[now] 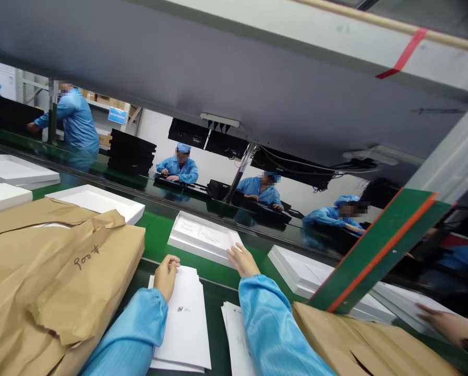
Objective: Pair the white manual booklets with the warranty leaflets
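My left hand (166, 278) is at the far left corner of a stack of white printed sheets (184, 324), which bears a small dark logo. Its fingers are curled toward the thumb, and whatever they pinch, if anything, is hidden. Past the stack lies a shallow white box (182, 241) on the green conveyor belt, with pale printed papers inside. My right hand (243, 260) rests its stretched fingers against the right end of that box. Below my right sleeve, a second pile of white printed sheets (234, 334) is partly covered.
A large brown paper package (112, 256) stands at left, another brown package (359, 339) at right. More white boxes (135, 211) line the belt. A green post (382, 245) slants down at right, under a low shelf. A co-worker's hand (448, 324) reaches in at far right.
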Available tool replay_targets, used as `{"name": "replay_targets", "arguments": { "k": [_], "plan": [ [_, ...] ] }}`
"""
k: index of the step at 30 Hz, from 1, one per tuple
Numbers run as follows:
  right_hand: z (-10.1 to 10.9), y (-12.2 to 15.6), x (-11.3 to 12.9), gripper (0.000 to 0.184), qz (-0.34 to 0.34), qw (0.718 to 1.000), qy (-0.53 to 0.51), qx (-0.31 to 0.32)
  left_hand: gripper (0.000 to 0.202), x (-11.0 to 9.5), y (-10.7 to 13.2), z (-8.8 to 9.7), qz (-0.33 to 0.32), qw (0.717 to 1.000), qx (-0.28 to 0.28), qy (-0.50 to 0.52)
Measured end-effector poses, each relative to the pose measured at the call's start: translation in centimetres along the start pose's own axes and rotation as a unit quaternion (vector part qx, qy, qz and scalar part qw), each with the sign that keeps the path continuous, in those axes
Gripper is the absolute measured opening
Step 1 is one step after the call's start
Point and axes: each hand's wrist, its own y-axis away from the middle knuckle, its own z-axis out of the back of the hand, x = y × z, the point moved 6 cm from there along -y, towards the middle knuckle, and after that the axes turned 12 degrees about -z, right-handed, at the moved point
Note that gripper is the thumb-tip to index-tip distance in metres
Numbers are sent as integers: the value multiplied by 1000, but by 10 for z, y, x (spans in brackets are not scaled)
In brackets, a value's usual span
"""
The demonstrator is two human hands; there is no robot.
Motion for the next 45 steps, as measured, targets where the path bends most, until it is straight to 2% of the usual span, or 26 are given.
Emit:
{"name": "replay_targets", "arguments": {
  "k": [3,6,8,11,14,18,21,25,28,31,33,35,37,38,39,40,41,43,45],
  "plan": [
    [1,34,-11,32,19,998,44,26,13,5,-4,6,17,1000,-15,6],
    [-8,83,-34,30,43,990,104,85,13,8,-8,17,31,999,-36,1],
    [-20,118,-50,40,92,960,239,113,13,8,-8,25,36,998,-50,-6],
    [-33,153,-70,56,134,909,384,86,13,4,-3,34,38,997,-60,-17],
    [-38,162,-76,61,155,874,457,52,12,0,5,35,33,998,-53,-27],
    [-32,157,-71,55,172,856,487,15,11,-3,9,32,25,998,-40,-39],
    [-26,154,-72,54,179,862,474,14,12,-3,10,32,26,998,-35,-48],
    [-23,152,-69,50,198,890,410,21,11,-4,9,33,24,998,-31,-53],
    [-15,150,-53,43,209,931,299,17,12,-10,10,33,17,998,-35,-52],
    [6,151,-29,45,226,957,177,-45,12,-29,14,26,-12,998,-26,-49],
    [19,156,-16,48,263,947,145,-115,15,-46,21,10,-31,999,37,-12],
    [23,165,-12,48,311,926,151,-153,27,-60,35,-19,-1,982,173,76],
    [14,173,-17,44,355,908,181,-132,44,-68,58,-46,82,932,303,183],
    [7,177,-22,40,369,902,199,-105,49,-70,69,-55,125,904,342,224],
    [-2,180,-28,36,377,897,220,-70,51,-70,77,-61,162,885,357,252],
    [-12,183,-34,32,380,892,244,-30,51,-66,82,-63,193,878,349,266],
    [-21,186,-39,30,380,885,269,11,48,-61,83,-63,216,882,321,269],
    [-35,191,-45,30,369,866,323,94,40,-44,78,-55,244,907,225,258],
    [-38,193,-44,33,352,848,370,144,36,-27,70,-44,262,925,125,246]
  ]
}}
